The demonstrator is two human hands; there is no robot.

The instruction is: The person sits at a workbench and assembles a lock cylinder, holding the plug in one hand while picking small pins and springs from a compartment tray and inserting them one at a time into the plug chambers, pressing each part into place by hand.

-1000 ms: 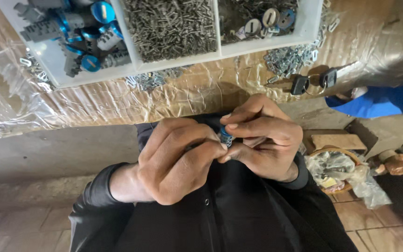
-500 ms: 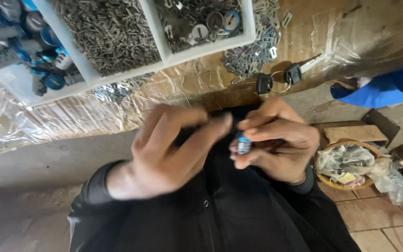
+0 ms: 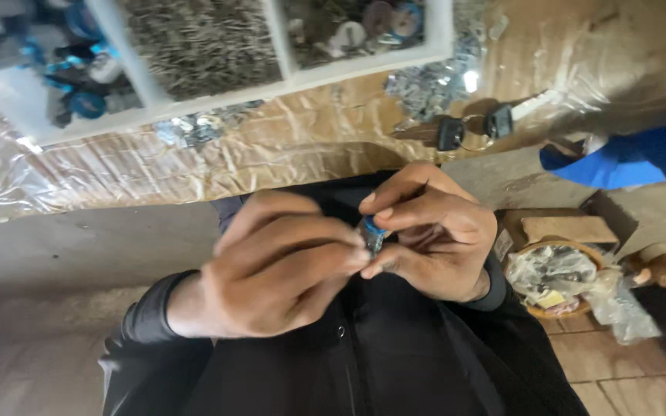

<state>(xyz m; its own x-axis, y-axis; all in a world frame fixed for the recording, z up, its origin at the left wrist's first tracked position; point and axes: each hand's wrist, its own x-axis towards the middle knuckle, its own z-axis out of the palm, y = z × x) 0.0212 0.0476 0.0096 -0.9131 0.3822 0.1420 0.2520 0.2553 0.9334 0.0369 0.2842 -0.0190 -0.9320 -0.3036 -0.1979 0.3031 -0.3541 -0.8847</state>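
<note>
The small part (image 3: 372, 233) is tiny, with a blue cap on top and a grey metal body. It sits close to the person's chest, pinched in the right hand (image 3: 433, 235), whose grip is clamped on it. The left hand (image 3: 283, 266) has its fingertips closed on it too. It could slip out and fall to the floor (it is so little, and only the fingertips hold it). Farther off, the counter (image 3: 271, 146) carries a white tray (image 3: 194, 104) of blue parts and metal bits, with two black keys (image 3: 472, 127) to the right.

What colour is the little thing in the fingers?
Blue and silvery, seen in the head view: small part.
</note>
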